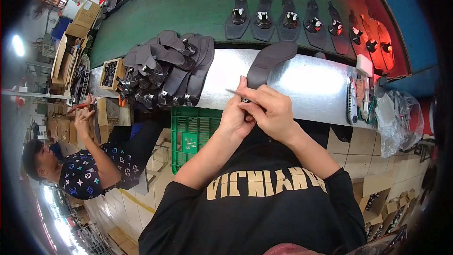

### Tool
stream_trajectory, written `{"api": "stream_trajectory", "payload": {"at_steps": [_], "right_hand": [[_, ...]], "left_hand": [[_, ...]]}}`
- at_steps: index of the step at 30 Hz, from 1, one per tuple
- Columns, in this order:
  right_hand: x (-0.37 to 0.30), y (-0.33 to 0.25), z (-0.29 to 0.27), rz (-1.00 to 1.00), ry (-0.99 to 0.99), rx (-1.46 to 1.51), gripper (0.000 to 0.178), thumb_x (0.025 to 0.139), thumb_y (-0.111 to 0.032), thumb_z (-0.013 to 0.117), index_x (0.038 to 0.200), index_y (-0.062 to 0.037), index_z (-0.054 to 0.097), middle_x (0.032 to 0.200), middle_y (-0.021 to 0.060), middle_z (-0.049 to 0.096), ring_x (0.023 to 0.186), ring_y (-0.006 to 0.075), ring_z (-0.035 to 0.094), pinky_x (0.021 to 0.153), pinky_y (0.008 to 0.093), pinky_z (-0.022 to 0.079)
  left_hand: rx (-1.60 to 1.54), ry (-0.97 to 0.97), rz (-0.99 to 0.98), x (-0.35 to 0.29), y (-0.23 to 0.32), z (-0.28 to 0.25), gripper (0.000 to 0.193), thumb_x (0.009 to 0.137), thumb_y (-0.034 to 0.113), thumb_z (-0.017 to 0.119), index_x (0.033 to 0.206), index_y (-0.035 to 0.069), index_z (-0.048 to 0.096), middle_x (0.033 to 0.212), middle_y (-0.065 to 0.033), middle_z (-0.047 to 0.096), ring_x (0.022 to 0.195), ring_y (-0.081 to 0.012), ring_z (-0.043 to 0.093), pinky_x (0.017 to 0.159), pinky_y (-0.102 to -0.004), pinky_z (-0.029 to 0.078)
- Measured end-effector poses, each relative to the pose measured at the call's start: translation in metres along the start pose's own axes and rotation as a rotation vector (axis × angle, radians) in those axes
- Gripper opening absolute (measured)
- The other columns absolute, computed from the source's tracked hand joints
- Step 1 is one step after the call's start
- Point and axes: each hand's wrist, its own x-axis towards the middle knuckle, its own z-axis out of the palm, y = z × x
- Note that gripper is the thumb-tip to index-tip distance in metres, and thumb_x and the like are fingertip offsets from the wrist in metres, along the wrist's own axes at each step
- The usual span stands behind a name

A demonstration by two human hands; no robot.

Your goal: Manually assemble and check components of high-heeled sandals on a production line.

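In front of my chest, over the near edge of the metal worktop, my two hands are close together. A dark brown sandal sole [264,66] extends away from them across the metal, its far end toward the green belt. My left hand [233,117] is closed around its near end, thumb pointing up. My right hand [275,112] pinches a thin, pointed metal tool [232,91], whose tip sticks out leftward past my left thumb. A small dark fitting [245,99] shows between the fingers. The fingers hide most of the sole's near end.
A heap of dark sandals [172,63] lies left on the metal worktop [306,78]. More sandals line the green belt [198,7], some under red light. A utility knife [351,101] and a plastic bag [401,123] lie right. At left a co-worker [101,170] holds red-handled pliers.
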Motion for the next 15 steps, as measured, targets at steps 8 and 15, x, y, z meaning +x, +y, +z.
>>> {"api": "stream_trajectory", "payload": {"at_steps": [8, 15], "right_hand": [[0.006, 0.015, -0.004, 0.109, 0.162, 0.144, 0.038, 0.081, -0.003, 0.070, 0.118, -0.0050, 0.063, 0.072, 0.0007, 0.053, 0.056, 0.0087, 0.050, 0.050, 0.0232, 0.040], [0.005, 0.020, -0.068, 0.315, 0.286, 0.040, 0.035, 0.095, 0.003, 0.042, 0.124, -0.0052, 0.061, 0.083, -0.0016, 0.045, 0.066, 0.0049, 0.041, 0.059, 0.0197, 0.034]], "left_hand": [[0.202, 0.371, 0.134, -0.004, 0.011, 0.042, 0.022, 0.099, 0.034, 0.052, 0.092, 0.015, 0.061, 0.078, 0.0051, 0.060, 0.058, -0.0035, 0.050, 0.042, -0.0186, 0.033], [0.542, 0.427, 0.649, -0.034, 0.137, 0.035, 0.015, 0.093, 0.021, 0.064, 0.091, 0.007, 0.069, 0.081, 0.0006, 0.066, 0.064, -0.0069, 0.061, 0.045, -0.0188, 0.041]]}}
